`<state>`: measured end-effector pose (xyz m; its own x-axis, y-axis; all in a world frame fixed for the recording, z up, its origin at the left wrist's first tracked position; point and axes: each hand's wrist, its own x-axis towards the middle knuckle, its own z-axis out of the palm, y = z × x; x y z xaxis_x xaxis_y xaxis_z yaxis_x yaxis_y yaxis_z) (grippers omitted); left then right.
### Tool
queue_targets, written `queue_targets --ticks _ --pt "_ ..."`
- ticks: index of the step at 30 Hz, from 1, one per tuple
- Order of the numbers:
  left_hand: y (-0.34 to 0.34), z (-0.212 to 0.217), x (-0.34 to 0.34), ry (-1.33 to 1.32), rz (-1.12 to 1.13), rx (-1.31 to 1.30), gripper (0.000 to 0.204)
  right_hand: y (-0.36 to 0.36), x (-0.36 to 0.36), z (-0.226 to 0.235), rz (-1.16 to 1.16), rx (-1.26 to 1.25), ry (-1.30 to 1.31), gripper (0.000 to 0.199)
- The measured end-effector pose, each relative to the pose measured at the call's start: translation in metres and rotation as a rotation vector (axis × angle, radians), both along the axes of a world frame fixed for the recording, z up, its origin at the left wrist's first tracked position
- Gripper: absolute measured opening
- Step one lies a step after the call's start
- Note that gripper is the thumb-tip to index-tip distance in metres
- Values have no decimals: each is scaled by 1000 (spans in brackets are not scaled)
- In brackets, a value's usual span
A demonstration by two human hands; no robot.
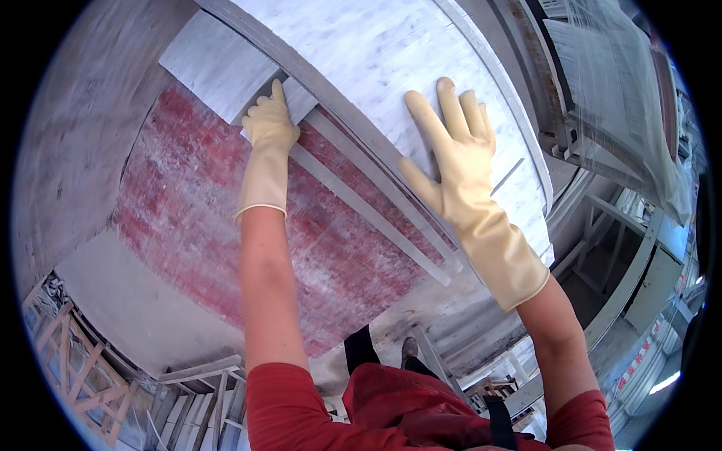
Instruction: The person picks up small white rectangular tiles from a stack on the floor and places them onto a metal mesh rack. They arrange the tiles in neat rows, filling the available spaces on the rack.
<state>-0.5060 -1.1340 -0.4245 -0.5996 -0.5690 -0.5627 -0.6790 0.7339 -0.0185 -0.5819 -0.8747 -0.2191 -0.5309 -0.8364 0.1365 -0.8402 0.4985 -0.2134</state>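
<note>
Head view: gloved left hand grips the end of a narrow grey stone strip on a red slab; gloved right hand presses flat, fingers spread, on a white slab.

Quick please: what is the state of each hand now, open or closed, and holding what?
Left hand: fingers curled over the edge of a small white stone piece, gripping it.
Right hand: open, pressed flat on the white marble slab, holding nothing.

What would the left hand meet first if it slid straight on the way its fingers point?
The left hand rests on a small pale stone piece; straight ahead, the long grey strip edging the white marble slab looks first, though heights are unclear.
</note>
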Motion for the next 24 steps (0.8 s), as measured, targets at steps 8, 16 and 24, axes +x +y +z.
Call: queue_targets --ticks 8,16,24 --pt "60 0 88 267 490 311 113 3 2 1 4 2 49 78" --pt "253 26 325 426 1288 1342 111 9 6 -5 24 -18 106 79" --pt "373 155 449 160 1368 1482 118 10 19 0 1 62 169 72"
